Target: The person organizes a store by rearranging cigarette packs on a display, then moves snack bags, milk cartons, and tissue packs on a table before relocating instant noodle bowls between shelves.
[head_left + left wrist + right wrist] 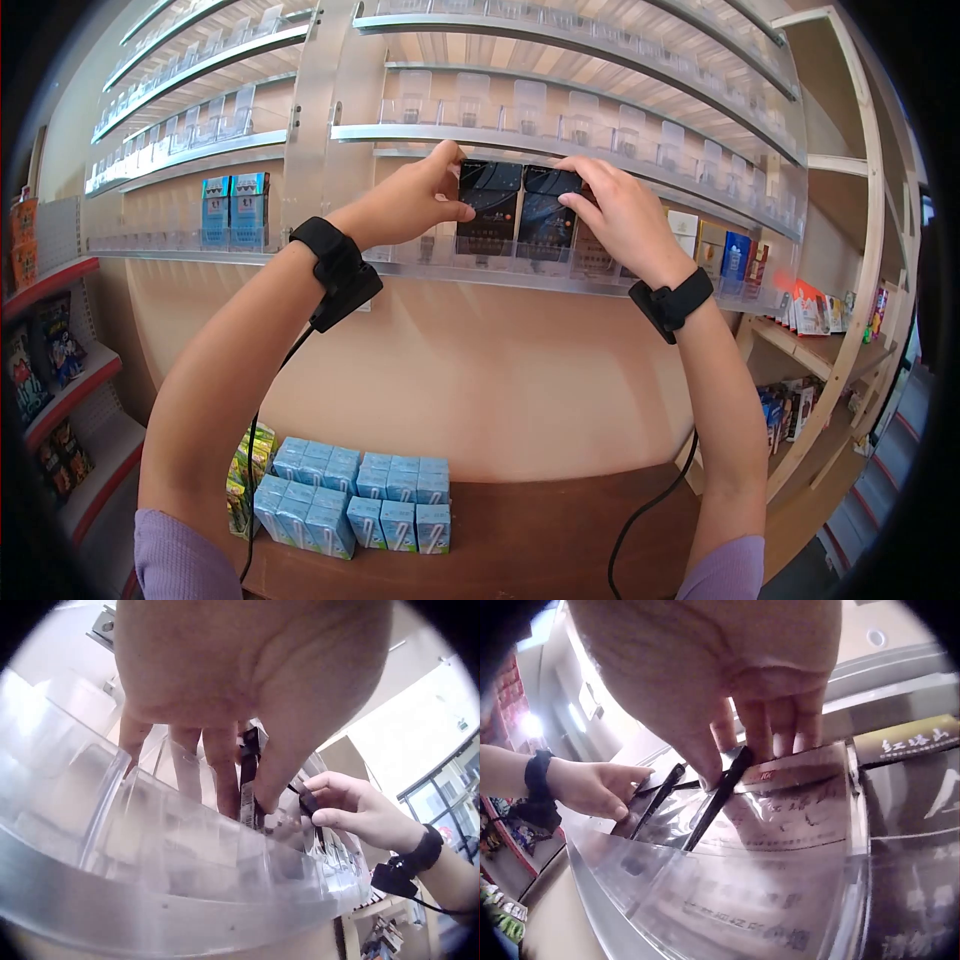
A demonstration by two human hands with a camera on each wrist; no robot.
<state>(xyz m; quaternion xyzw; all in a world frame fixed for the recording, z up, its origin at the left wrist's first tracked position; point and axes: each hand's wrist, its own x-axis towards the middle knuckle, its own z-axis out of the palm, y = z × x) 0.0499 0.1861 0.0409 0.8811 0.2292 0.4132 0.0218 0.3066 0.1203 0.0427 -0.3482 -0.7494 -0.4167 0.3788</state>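
Two black cigarette packs stand side by side in the clear-fronted bottom row of the wall rack. My left hand (pixel 415 197) grips the left black pack (pixel 488 215) at its left side, thumb on the front and fingers behind. In the left wrist view that pack (pixel 248 791) shows edge-on between thumb and fingers. With thumb in front and fingers over the top, my right hand (pixel 622 218) pinches the right black pack (pixel 543 222) by its upper right corner. The right wrist view shows a pinkish cigarette pack (pixel 780 825) beside it, behind the clear plastic front.
Blue packs (pixel 216 212) stand further left in the same row, with white and blue ones to the right. A metal shelf rail (pixel 470 136) runs just above my hands. Below, light-blue drink cartons (pixel 320 520) sit on a brown table (pixel 540 540). Cables hang from both wrists.
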